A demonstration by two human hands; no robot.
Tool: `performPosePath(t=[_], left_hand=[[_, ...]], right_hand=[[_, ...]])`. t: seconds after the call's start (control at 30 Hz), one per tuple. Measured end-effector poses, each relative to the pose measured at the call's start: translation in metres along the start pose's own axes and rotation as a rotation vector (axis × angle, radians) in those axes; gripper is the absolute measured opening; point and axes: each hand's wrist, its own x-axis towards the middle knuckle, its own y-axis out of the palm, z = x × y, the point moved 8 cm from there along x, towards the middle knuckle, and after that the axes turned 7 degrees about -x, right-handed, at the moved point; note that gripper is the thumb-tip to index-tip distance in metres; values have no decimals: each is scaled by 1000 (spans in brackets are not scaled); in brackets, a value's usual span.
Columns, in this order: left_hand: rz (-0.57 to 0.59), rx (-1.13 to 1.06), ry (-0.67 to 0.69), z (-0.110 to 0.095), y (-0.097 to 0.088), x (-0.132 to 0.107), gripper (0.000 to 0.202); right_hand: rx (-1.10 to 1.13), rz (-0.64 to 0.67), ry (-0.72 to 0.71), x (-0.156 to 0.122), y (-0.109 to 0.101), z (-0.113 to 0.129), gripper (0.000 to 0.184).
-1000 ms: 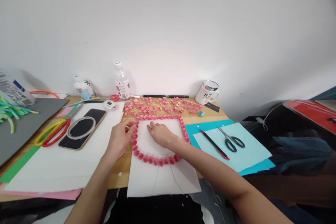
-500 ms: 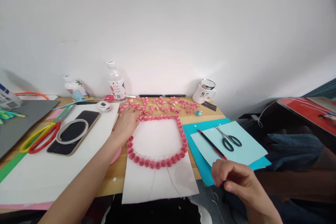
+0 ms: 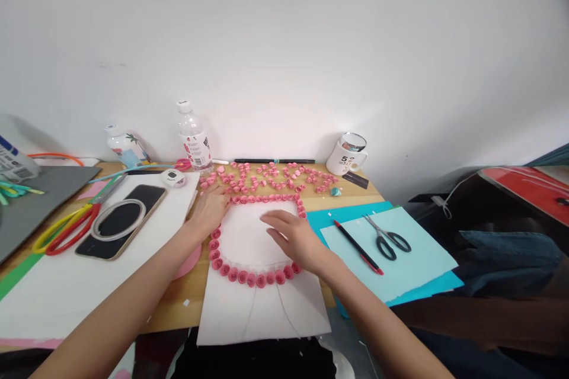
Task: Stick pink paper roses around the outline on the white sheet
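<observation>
A white sheet of paper [image 3: 265,311] lies at the front of the table, with a rounded outline of pink rolled paper roses [image 3: 242,276] on it. My left hand [image 3: 210,208] rests at the outline's upper left corner, fingers stretched out and fingertips touching down among the roses; what lies under them is hidden. My right hand [image 3: 296,238] hovers over the sheet's right half, thumb and fingers apart, with nothing seen between them. It covers part of the outline's right side. Loose pink paper roses [image 3: 267,176] are scattered behind the sheet.
On the right lie scissors [image 3: 386,240] and a black-and-red pencil [image 3: 358,247] on light blue paper [image 3: 413,260]. A mug [image 3: 347,154] and a bottle [image 3: 194,139] stand by the wall. A phone [image 3: 120,222] and yellow-and-red-handled scissors [image 3: 73,228] lie left.
My right hand has moved left from beside the blue paper to above the white sheet, and its curled fingers have spread. My left hand stays at the upper left corner.
</observation>
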Motion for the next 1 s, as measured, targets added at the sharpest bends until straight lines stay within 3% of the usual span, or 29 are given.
performPosePath(t=[0.17, 0.3, 0.77, 0.9, 1.0], left_hand=[[-20, -39, -17, 5, 5, -1, 27], [-34, -46, -34, 10, 8, -1, 29], [-11, 6, -38, 5, 8, -1, 31], [-24, 9, -56, 5, 5, -3, 28], [-51, 10, -67, 4, 3, -8, 28]], right_hand=[[-389, 177, -204, 62, 72, -4, 43], [-512, 211, -235, 72, 93, -6, 44], [-521, 228, -180, 70, 99, -6, 48], [-506, 218, -177, 72, 85, -7, 47], [-477, 162, -83, 62, 61, -24, 49]])
